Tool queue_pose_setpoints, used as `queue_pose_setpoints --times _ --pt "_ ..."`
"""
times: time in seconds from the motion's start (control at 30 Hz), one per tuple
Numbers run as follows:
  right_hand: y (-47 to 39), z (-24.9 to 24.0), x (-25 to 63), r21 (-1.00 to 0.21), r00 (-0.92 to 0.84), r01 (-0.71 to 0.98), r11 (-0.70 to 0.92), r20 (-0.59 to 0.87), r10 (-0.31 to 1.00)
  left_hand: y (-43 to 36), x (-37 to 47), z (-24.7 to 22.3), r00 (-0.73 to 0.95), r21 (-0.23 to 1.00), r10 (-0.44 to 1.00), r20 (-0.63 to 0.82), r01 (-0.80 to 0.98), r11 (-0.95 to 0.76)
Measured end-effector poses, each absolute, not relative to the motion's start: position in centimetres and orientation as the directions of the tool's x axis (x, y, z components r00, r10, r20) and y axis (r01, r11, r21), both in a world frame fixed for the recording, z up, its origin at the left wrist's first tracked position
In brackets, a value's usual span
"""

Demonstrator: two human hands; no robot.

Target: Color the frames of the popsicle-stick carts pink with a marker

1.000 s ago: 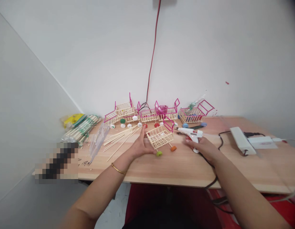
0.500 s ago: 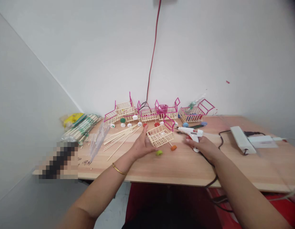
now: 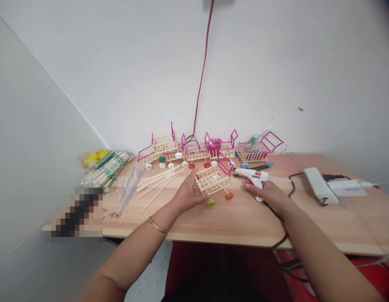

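In my left hand [image 3: 187,195] is a small cart made of sticks [image 3: 212,179], gripped at its left end between thumb and fingers. The cart is tilted and has a pink handle frame on its right. A green bottle-cap wheel [image 3: 210,202] and an orange bottle-cap wheel [image 3: 229,196] show at its lower side. My right hand [image 3: 266,194] is wrapped round the handle of a white glue gun [image 3: 255,176]. The gun's nozzle points left, close to the cart's pink frame.
Several finished-looking stick carts [image 3: 196,152] stand along the wall. Loose sticks [image 3: 159,182] and a bundle of packed sticks [image 3: 108,170] lie at left. A white power strip [image 3: 320,185] sits at right on the wooden table [image 3: 194,226]; a black cable [image 3: 280,239] crosses its front edge.
The cart in my left hand has shifted very slightly right. My right hand keeps the glue gun in almost the same place.
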State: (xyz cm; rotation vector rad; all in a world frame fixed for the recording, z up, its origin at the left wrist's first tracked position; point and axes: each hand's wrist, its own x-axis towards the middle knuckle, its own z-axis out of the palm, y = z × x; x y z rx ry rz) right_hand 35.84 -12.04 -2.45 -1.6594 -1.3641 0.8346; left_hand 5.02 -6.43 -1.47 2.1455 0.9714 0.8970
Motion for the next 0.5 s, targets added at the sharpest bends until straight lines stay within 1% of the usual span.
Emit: queue_pose_setpoints --times 0.1,0.3,0.5 --pt "-11.9 -2.78 36.04 -0.916 0.153 0.39 -0.096 -0.039 0.987 -6.35 5.08 -1.51 0.481 0.755 0.82 0.31 0.4 -0.52" --pt "-11.93 -2.73 36.07 -0.9 0.133 0.431 -0.063 -0.005 0.991 -6.24 5.15 -1.46 0.477 0.751 0.83 0.291 0.424 -0.506" --pt "-11.93 -2.7 36.03 -0.911 0.138 0.408 -0.06 -0.004 0.99 -6.43 5.25 -1.38 0.464 0.766 0.836 0.293 0.41 -0.495"
